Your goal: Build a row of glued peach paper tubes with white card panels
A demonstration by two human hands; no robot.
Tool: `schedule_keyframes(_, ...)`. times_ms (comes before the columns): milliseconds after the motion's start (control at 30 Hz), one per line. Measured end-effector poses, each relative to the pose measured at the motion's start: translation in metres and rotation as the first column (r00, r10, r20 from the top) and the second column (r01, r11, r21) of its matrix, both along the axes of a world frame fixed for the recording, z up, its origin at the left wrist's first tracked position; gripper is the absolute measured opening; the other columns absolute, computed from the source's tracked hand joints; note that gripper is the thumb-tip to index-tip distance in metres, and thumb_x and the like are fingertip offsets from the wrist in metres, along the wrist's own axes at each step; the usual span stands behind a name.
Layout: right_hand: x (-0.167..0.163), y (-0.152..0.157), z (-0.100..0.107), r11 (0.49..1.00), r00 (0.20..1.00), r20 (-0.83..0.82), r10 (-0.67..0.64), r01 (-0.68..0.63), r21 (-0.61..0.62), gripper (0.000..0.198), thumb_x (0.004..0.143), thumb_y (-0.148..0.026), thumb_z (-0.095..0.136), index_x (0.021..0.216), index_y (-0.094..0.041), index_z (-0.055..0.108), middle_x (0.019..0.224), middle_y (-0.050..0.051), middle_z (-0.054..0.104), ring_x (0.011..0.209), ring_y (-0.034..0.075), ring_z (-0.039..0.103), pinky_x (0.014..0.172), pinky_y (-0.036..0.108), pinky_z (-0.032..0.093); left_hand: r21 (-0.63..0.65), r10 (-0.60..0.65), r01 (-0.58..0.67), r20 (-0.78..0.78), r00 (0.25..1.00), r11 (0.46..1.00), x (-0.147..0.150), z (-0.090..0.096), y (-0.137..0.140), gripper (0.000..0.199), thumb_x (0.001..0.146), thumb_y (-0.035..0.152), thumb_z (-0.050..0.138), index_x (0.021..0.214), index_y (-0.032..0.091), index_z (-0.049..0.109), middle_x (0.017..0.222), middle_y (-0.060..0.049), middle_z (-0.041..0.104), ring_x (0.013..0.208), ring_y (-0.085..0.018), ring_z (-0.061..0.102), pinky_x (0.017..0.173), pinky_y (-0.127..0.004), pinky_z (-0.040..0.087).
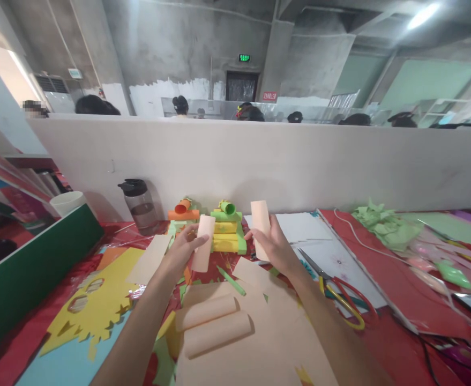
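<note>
My left hand (187,244) pinches a small rectangular piece of peach paper (203,252), tilted a little to the right. Over to the right, my right hand (274,245) grips a second peach paper piece (260,217) of similar size, held nearly upright. The two pieces are apart. Below them, two rolled peach paper tubes (219,333) lie side by side on a large peach sheet (275,348). A thin green strip (232,280) rests near the top of that sheet. Behind my hands stand a green and yellow paper model (225,236) and an orange and green one (183,213).
Red-and-yellow-handled scissors (335,295) lie by my right forearm on white paper. Cut yellow paper (94,300) and a green board (38,257) are at left. A dark-lidded bottle (139,206) stands before the white partition (239,155). Crumpled green paper (386,225) is at right.
</note>
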State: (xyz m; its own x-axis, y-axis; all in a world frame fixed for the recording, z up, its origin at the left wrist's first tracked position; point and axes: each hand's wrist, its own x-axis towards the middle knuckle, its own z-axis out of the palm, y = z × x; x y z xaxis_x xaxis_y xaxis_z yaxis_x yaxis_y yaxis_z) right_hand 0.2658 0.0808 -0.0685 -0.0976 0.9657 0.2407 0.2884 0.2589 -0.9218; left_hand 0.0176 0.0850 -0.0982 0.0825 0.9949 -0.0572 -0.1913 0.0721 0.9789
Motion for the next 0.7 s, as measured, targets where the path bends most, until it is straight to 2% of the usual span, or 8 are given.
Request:
schedule_keyframes(67,0.0,0.001,-0.002,0.999,0.999,-0.034,0.01,-0.011,-0.033,0.031,0.089,-0.044,0.056,0.109,-0.021,0.05,0.097,0.005,0.065,0.074,0.018,0.06,0.062,0.029,0.05,0.013,-0.013,0.013,0.017,1.0,1.0,0.001,0.001,-0.001,0.05,0.07,0.036,0.079,0.114,0.023,0.058,0.099,-0.004,0.068,0.086,-0.019,0.064,0.071,-0.026,0.047)
schedule_keyframes(167,-0.001,0.002,-0.003,0.999,0.998,-0.032,0.05,-0.051,-0.017,0.032,0.088,-0.044,0.059,0.108,-0.02,0.054,0.097,0.005,0.065,0.083,0.021,0.061,0.069,0.03,0.051,0.012,-0.03,0.03,0.016,0.999,0.999,0.003,0.002,-0.003,0.052,0.071,0.038,0.079,0.116,0.023,0.057,0.103,-0.006,0.068,0.088,-0.02,0.066,0.074,-0.028,0.049)
schedule_keyframes(267,-0.005,0.002,-0.004,0.983,0.983,-0.075,0.167,-0.172,-0.064,0.033,0.086,-0.045,0.061,0.107,-0.019,0.058,0.096,0.006,0.068,0.085,0.023,0.064,0.069,0.032,0.053,0.019,-0.03,0.03,-0.017,0.999,0.999,0.005,0.003,-0.004,0.052,0.073,0.043,0.077,0.117,0.023,0.057,0.112,-0.009,0.066,0.094,-0.022,0.066,0.077,-0.03,0.051)
schedule_keyframes(367,-0.011,0.0,-0.008,0.945,0.946,-0.171,0.274,-0.298,-0.134,0.04,0.087,-0.045,0.061,0.119,-0.022,0.057,0.105,0.007,0.07,0.092,0.024,0.067,0.077,0.036,0.055,0.03,-0.013,0.016,-0.096,0.995,0.999,0.008,0.003,-0.005,0.052,0.075,0.045,0.075,0.117,0.021,0.056,0.114,-0.01,0.064,0.096,-0.024,0.066,0.078,-0.032,0.052)
schedule_keyframes(467,-0.016,0.0,-0.015,0.918,0.925,-0.223,0.309,-0.351,-0.182,0.048,0.087,-0.044,0.063,0.129,-0.023,0.052,0.11,0.009,0.07,0.095,0.024,0.069,0.082,0.038,0.055,0.063,0.001,0.009,-0.159,0.987,0.998,0.011,0.005,-0.006,0.053,0.075,0.046,0.074,0.118,0.021,0.055,0.112,-0.01,0.065,0.097,-0.025,0.066,0.078,-0.033,0.053)
schedule_keyframes(700,-0.024,0.0,-0.025,0.895,0.904,-0.261,0.339,-0.396,-0.208,0.051,0.087,-0.041,0.065,0.131,-0.02,0.051,0.106,0.009,0.07,0.085,0.02,0.067,0.065,0.028,0.052,0.089,0.003,0.015,-0.2,0.98,0.996,0.016,0.011,-0.008,0.057,0.071,0.043,0.077,0.117,0.02,0.053,0.11,-0.01,0.065,0.098,-0.026,0.064,0.073,-0.032,0.053)
